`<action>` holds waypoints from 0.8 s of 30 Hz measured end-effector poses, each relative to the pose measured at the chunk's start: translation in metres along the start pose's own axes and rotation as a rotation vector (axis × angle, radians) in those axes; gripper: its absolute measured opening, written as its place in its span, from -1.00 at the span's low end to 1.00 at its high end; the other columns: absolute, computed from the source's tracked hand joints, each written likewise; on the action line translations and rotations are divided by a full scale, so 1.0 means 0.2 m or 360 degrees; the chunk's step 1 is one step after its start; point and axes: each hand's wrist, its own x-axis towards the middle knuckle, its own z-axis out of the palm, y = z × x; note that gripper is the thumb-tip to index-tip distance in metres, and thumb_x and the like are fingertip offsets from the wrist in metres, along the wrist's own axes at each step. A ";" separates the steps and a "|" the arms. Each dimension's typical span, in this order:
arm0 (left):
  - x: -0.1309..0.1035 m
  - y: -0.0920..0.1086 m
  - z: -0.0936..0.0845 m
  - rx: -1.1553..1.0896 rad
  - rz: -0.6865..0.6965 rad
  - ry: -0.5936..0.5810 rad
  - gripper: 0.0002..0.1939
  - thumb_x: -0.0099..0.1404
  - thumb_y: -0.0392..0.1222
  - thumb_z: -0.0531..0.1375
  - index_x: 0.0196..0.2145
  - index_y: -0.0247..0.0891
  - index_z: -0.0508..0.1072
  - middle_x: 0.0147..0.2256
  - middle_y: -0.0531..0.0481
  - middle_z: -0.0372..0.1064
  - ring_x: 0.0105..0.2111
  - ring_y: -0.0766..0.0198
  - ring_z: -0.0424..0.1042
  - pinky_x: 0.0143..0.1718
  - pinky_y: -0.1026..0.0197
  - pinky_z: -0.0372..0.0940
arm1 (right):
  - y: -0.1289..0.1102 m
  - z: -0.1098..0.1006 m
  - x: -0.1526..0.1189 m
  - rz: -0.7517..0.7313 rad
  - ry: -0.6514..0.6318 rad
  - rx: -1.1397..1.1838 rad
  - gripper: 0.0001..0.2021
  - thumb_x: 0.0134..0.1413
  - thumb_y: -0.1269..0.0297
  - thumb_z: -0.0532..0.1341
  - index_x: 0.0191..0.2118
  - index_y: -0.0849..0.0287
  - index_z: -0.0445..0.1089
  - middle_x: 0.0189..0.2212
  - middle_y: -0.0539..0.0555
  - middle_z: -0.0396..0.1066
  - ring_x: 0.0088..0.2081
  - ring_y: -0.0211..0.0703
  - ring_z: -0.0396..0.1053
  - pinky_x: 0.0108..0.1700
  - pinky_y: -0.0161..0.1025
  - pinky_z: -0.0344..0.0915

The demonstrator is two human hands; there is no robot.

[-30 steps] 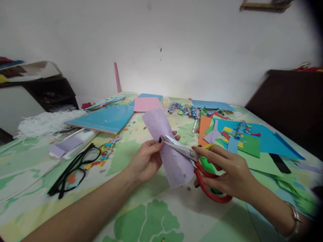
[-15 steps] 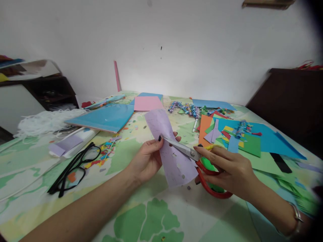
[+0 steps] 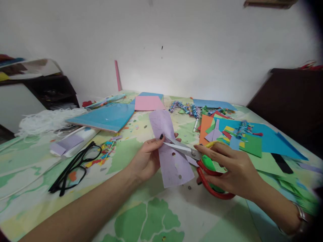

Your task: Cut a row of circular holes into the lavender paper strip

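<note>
My left hand point(image 3: 148, 156) pinches a strip of purple paper point(image 3: 174, 171) along its left edge, thumb on top, fingers behind. Several small holes pierce the paper. In my right hand point(image 3: 232, 168) is a pair of scissors point(image 3: 214, 193) with red, green and yellow handles. Its blades are parted, and they lie across the strip near my left thumb. A narrow purple piece hangs by the scissors' pivot at the strip's right edge. The paper is held up above the table.
Black glasses point(image 3: 75, 168) lie at left beside paper scraps point(image 3: 103, 153). Behind them are a blue pad point(image 3: 106, 116) and white yarn point(image 3: 47, 121). Coloured paper sheets point(image 3: 254, 146) spread at right, with curled paper pieces point(image 3: 188, 109) at the back.
The scissors' blades have opened wider. The paper has turned a little more upright, its lower end shifting left, and the narrow piece at its right edge shows more clearly.
</note>
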 end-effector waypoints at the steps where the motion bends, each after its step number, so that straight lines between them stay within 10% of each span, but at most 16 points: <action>1: 0.00 0.00 0.00 -0.0003 0.0000 0.0012 -0.78 0.25 -0.27 0.16 -0.19 -0.42 0.52 -0.15 -0.21 0.50 -0.14 0.12 0.47 -0.08 0.13 0.34 | 0.00 0.00 0.00 -0.0007 0.0024 -0.0017 -0.46 -0.04 0.30 0.31 0.12 0.08 0.29 -0.37 0.08 0.33 -0.38 -0.20 0.27 -0.43 -0.27 0.22; 24: 0.00 0.00 0.00 -0.0092 -0.0073 0.0076 -0.71 0.32 -0.23 0.12 -0.08 -0.45 0.47 -0.06 -0.23 0.45 -0.05 0.10 0.41 0.10 0.01 0.20 | 0.02 0.06 -0.02 -0.0109 0.0111 -0.0095 -0.50 0.05 0.30 0.26 0.14 0.13 0.24 -0.42 0.07 0.31 -0.30 -0.14 0.34 -0.39 -0.26 0.28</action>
